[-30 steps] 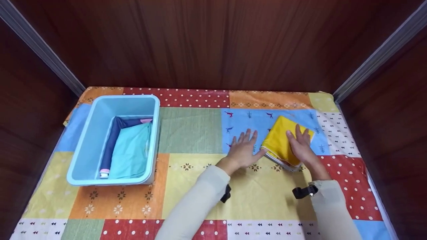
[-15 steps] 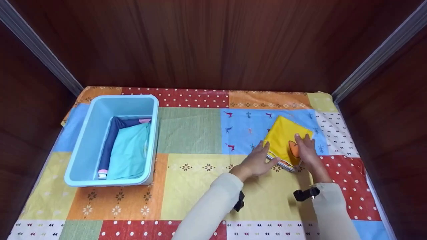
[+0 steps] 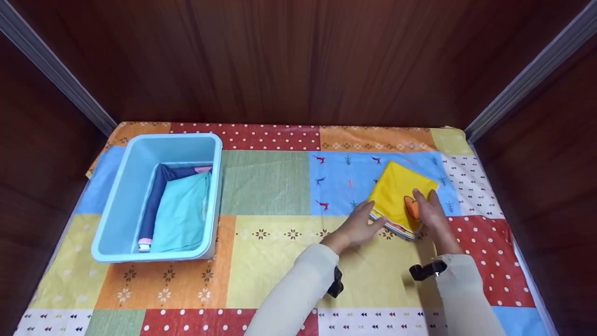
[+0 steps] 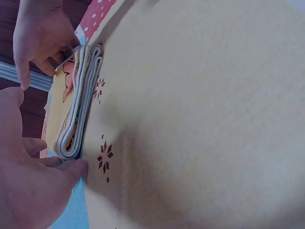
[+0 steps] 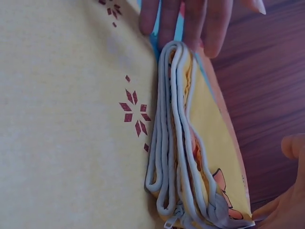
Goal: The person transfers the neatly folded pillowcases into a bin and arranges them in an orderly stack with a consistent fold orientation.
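A folded yellow cloth with pale piped edges and an orange print lies on the right part of the tablecloth. My left hand is at its left corner, fingertips against the folded end and thumb apart. On the opposite side my right hand touches the edge, with the thumb over the top and the fingers down the side. The right wrist view shows the stacked layers and a small zip pull. In the left wrist view the left hand reaches the fold with relaxed fingers.
A light blue plastic tub stands at the left, holding a folded turquoise cloth and a dark blue one. A patchwork tablecloth covers the surface. Dark wood panels enclose the back and sides.
My left hand has moved right to the yellow cloth's corner. My right hand has shifted from its top to the right edge, uncovering the orange print. The cloth has barely moved.
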### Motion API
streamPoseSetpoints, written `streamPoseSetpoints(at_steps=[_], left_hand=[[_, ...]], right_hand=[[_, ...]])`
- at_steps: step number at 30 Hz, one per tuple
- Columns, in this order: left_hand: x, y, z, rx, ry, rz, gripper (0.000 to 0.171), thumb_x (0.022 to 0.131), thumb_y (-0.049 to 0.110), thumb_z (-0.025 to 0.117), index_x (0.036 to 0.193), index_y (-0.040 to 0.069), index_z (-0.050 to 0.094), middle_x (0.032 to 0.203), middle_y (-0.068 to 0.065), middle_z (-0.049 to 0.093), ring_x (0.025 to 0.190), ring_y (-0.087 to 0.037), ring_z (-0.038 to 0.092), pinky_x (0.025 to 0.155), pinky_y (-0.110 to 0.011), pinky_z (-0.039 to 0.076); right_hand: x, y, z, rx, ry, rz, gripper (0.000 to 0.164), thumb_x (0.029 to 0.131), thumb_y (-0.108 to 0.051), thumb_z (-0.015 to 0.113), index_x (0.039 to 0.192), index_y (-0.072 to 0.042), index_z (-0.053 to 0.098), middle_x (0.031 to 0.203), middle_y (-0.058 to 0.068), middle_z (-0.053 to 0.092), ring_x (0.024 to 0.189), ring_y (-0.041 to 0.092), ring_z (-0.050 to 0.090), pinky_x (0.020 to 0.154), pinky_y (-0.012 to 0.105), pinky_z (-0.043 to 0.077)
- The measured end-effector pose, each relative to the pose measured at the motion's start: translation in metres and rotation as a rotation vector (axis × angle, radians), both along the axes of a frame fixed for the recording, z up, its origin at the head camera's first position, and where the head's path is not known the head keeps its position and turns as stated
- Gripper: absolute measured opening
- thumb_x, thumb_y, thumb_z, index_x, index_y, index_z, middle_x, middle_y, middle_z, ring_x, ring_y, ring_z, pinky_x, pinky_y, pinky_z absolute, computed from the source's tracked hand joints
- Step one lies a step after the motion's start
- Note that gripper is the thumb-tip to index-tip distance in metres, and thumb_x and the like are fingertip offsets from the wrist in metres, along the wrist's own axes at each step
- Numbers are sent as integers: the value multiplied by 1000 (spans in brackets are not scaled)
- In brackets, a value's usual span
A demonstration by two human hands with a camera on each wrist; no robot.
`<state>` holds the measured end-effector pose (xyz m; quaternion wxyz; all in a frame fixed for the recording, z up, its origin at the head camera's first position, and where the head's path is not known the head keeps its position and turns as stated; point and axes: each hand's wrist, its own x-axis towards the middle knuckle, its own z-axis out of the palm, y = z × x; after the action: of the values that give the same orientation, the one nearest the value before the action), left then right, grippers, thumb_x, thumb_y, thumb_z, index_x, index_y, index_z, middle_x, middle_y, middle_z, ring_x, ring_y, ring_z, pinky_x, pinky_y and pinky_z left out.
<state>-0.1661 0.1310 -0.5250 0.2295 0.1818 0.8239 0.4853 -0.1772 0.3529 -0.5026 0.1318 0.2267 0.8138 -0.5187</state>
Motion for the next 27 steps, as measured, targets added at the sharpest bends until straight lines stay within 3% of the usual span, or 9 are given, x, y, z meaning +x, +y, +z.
streamPoseSetpoints(at_steps=[12, 18, 21, 24, 27], left_hand=[[-4, -2, -8, 358, -217, 229, 51, 107, 25, 53, 149, -3, 44, 145, -20, 52, 134, -31, 51, 109, -36, 44], [-4, -2, -9, 376, -246, 298, 52, 105, 23, 54, 148, -5, 43, 134, -21, 60, 125, -29, 58, 104, -36, 47], [-4, 0, -10, 359, -245, 306, 54, 104, 23, 56, 148, -6, 44, 124, -16, 64, 105, -19, 64, 95, -30, 51], [-3, 4, -10, 394, -286, 299, 52, 104, 21, 56, 146, -7, 45, 110, -12, 67, 79, -13, 59, 78, -29, 53], [0, 8, -12, 448, -342, 292, 49, 104, 19, 57, 144, -7, 47, 104, -11, 66, 72, -14, 58, 71, -31, 56]], right_hand=[[1, 7, -10, -32, 49, -112, 87, 107, -37, 43, 158, -7, -20, 168, 15, -14, 155, 30, -6, 125, 43, 3], [2, 10, -11, -35, 8, -107, 88, 106, -37, 44, 158, -4, -19, 168, 21, -10, 155, 34, -2, 125, 46, 6], [2, 9, -10, -39, -15, -100, 87, 105, -37, 45, 160, -2, -14, 168, 24, -6, 155, 36, 3, 125, 47, 9], [1, 7, -10, -29, -41, -93, 86, 105, -37, 46, 161, -1, -9, 168, 25, 0, 153, 38, 12, 124, 48, 15], [1, 4, -10, -28, -55, -98, 84, 105, -36, 48, 162, -1, -4, 168, 25, 5, 151, 38, 18, 123, 48, 21]])
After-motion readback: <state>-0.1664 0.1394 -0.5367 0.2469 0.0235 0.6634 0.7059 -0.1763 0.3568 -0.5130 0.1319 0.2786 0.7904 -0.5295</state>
